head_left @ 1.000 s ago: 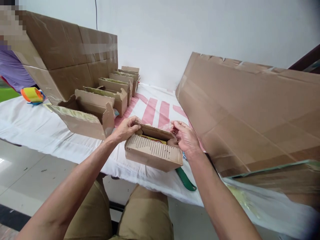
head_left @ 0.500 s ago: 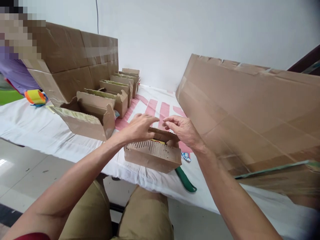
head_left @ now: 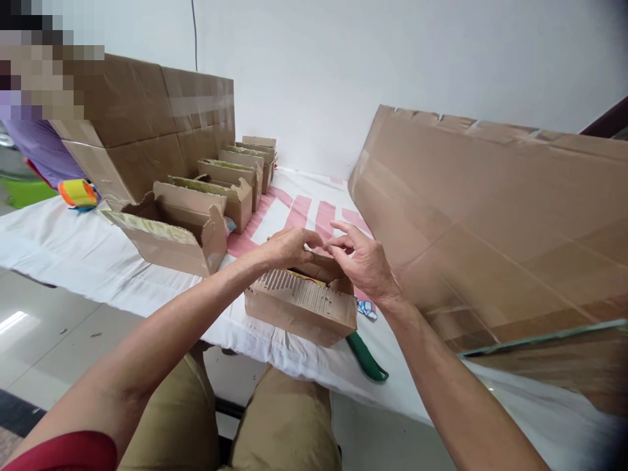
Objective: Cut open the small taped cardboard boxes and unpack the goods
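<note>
- At the near edge of the white-clothed table [head_left: 73, 248] sits the small cardboard box [head_left: 301, 307], open-topped.
- Left hand [head_left: 287, 247] curls narrowly over its far flap; right hand [head_left: 366, 265] meets it there, grip unclear.
- Pressing unevenly could tip the box off the edge.

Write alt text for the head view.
The left hand and right hand meet over the far flap of a small cardboard box at the table edge. Open boxes line the left; a large cardboard sheet fills the right.
</note>
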The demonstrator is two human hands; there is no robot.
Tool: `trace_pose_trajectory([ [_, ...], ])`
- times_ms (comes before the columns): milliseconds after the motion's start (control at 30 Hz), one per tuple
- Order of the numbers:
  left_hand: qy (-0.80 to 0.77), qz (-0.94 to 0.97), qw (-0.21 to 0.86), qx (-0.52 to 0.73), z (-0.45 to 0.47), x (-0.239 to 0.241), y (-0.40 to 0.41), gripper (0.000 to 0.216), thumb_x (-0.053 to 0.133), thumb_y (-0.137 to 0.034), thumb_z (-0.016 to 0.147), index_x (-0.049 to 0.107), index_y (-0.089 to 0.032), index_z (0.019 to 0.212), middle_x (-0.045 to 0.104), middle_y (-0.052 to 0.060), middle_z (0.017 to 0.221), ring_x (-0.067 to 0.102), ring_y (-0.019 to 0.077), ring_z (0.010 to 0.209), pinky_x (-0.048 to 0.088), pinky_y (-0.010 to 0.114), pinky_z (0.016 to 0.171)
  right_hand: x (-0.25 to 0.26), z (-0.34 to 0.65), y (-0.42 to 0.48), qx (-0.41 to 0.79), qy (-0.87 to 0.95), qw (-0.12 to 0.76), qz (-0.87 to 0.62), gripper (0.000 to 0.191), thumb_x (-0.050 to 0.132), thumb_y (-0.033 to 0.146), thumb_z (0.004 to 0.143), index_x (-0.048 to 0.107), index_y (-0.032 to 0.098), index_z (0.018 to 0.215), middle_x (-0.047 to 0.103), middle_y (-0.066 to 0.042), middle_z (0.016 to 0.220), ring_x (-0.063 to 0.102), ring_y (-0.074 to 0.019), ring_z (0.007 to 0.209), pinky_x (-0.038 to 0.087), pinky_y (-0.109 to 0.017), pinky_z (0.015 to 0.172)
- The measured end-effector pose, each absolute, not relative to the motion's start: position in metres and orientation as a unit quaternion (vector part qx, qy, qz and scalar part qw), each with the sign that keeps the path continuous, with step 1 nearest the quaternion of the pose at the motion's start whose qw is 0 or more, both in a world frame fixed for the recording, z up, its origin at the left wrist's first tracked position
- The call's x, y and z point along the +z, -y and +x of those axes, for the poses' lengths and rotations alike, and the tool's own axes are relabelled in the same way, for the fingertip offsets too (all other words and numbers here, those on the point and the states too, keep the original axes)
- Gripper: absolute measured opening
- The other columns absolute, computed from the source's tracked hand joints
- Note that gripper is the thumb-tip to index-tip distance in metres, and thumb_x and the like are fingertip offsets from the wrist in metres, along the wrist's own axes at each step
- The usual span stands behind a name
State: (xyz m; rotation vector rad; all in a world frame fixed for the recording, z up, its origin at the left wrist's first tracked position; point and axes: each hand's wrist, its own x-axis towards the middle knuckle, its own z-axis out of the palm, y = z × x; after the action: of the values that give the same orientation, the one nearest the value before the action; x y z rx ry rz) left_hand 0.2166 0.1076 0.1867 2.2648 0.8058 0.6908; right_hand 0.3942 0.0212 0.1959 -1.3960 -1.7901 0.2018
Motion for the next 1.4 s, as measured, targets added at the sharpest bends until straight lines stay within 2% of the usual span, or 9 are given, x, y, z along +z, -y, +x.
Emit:
trace_pose_trajectory([
  [100,-0.304,0.866,0.310,0.250,0.219,0.189,-0.108,0.015,0.063,-0.012,0.073,0.076,-0.019,0.077,0.070,-0.001,0.070,0.061,0.0168,0.069,0.041,0.026,0.064,0.199,0.399,-0.016,0.102,0.709,0.439,-0.543,0.032,0.062,0.026,0.088,0.071,0.020,0.118,0.081,-0.004,0.093,0.075,-0.0205,0.088,0.056,-0.036,0.090],
  [233,-0.324,0.873,0.284,0.227,0.220,0.194,-0.106,0.019,0.061,-0.013,0.072,0.077,-0.018,0.081,0.068,-0.002,0.069,0.057,0.0145,0.067,0.039,0.025,0.063,0.200,0.411,-0.013,0.116,0.700,0.460,-0.534,0.031,0.066,0.034,0.088,0.071,0.022,0.116,0.080,-0.006,0.104,0.074,-0.0228,0.096,0.056,-0.038,0.089],
  [333,-0.339,0.878,0.265,0.211,0.221,0.196,-0.103,0.021,0.061,-0.015,0.075,0.077,-0.018,0.086,0.070,-0.002,0.073,0.058,0.0146,0.070,0.041,0.025,0.065,0.193,0.415,-0.016,0.093,0.745,0.402,-0.524,0.025,0.069,0.028,0.083,0.072,0.024,0.108,0.078,-0.004,0.101,0.072,-0.0216,0.092,0.054,-0.035,0.082],
  [467,-0.354,0.873,0.267,0.205,0.222,0.197,-0.100,0.019,0.063,-0.016,0.075,0.077,-0.018,0.087,0.070,-0.002,0.073,0.059,0.0146,0.073,0.042,0.024,0.065,0.181,0.412,-0.016,-0.047,0.807,0.335,-0.484,0.018,0.056,0.017,0.092,0.073,0.022,0.092,0.075,-0.006,0.094,0.068,-0.0216,0.088,0.049,-0.037,0.081],
  [633,-0.349,0.868,0.284,0.210,0.220,0.197,-0.103,0.019,0.062,-0.018,0.076,0.077,-0.017,0.087,0.069,-0.002,0.073,0.059,0.0145,0.072,0.041,0.024,0.064,0.179,0.409,-0.003,-0.189,0.839,0.241,-0.449,0.019,0.058,0.026,0.100,0.076,0.019,0.102,0.074,-0.010,0.112,0.065,-0.0257,0.101,0.043,-0.040,0.086],
  [800,-0.295,0.892,0.291,0.180,0.217,0.202,-0.105,0.023,0.059,-0.020,0.075,0.076,-0.014,0.089,0.071,-0.001,0.076,0.059,0.0143,0.072,0.040,0.024,0.063,0.178,0.406,-0.005,-0.243,0.821,0.186,-0.482,0.022,0.055,0.018,0.099,0.077,0.016,0.101,0.073,-0.010,0.103,0.062,-0.0248,0.093,0.040,-0.038,0.081],
  [1100,-0.370,0.894,0.170,0.188,0.224,0.195,-0.091,0.019,0.062,-0.023,0.085,0.076,-0.020,0.097,0.077,0.002,0.089,0.068,0.0194,0.084,0.044,0.028,0.071,0.187,0.407,-0.004,-0.077,0.795,0.284,-0.531,0.021,0.058,0.021,0.093,0.069,0.020,0.110,0.076,-0.007,0.105,0.068,-0.0230,0.094,0.044,-0.036,0.088],
  [1333,-0.359,0.909,0.138,0.163,0.220,0.199,-0.086,0.033,0.064,-0.025,0.089,0.068,-0.023,0.121,0.080,0.003,0.104,0.073,0.0232,0.097,0.050,0.030,0.080,0.191,0.396,-0.021,-0.089,0.784,0.122,-0.603,0.019,0.058,0.026,0.095,0.075,0.019,0.092,0.074,-0.008,0.090,0.065,-0.0257,0.090,0.036,-0.037,0.083],
  [1400,-0.352,0.918,0.105,0.152,0.223,0.200,-0.084,0.028,0.061,-0.022,0.089,0.070,-0.022,0.116,0.080,0.006,0.102,0.073,0.0245,0.098,0.051,0.031,0.082,0.190,0.393,-0.024,-0.097,0.784,0.114,-0.603,0.022,0.056,0.026,0.097,0.077,0.018,0.093,0.073,-0.009,0.088,0.064,-0.0254,0.090,0.034,-0.037,0.083],
])
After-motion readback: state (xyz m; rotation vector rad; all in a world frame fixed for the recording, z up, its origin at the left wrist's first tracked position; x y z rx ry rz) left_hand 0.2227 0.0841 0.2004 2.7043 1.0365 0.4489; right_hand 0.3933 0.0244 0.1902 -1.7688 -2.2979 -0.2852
